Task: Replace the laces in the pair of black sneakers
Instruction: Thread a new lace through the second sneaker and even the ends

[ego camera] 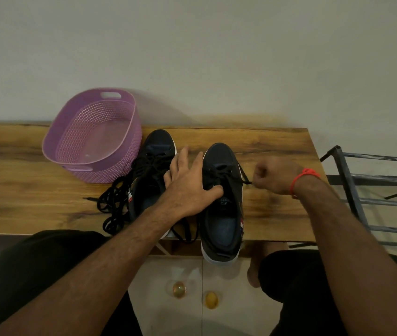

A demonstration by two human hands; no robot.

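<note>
Two black low-top sneakers, the left sneaker [152, 170] and right sneaker [221, 202], side by side on a wooden table [277, 154]. Left hand [190, 183], fingers spread, rests across both; right hand [272, 177], beside the right sneaker, pinches its black lace end [246, 181]. Loose black laces [112, 202] lie left.

"S" logo on sneaker tongue [222, 202]

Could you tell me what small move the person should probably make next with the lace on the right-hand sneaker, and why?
Probably keep drawing the lace end out sideways: the right hand pinches it beside the right sneaker, it is still threaded through the eyelets, and the left hand rests across the shoe, steadying it.
</note>
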